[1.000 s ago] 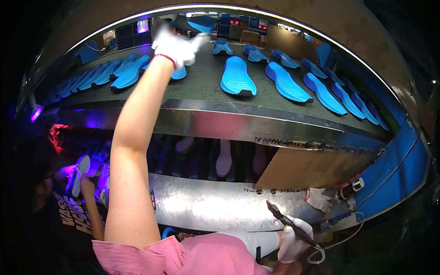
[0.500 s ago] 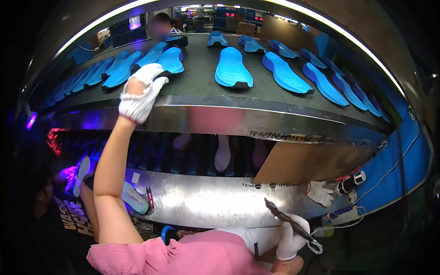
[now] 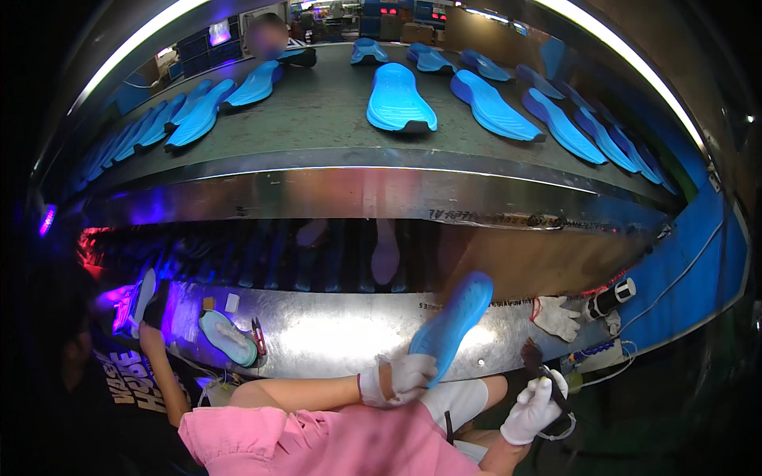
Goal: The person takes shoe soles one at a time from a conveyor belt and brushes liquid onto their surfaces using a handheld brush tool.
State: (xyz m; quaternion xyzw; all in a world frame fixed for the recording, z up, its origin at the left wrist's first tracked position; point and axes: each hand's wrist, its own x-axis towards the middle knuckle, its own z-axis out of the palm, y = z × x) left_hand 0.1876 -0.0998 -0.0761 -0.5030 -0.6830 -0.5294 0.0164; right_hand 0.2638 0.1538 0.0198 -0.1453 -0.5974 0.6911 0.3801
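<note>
Now the blue sole is gripped at one end by the left hand over the metal table, the dark brush is clasped by the right hand, and a drop could be caused by that one-ended hold slipping.

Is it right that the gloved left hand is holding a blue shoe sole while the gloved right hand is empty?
Not quite: the head view shows the gloved right hand holding a dark-tipped brush. The gloved left hand does hold a blue shoe sole.
</note>
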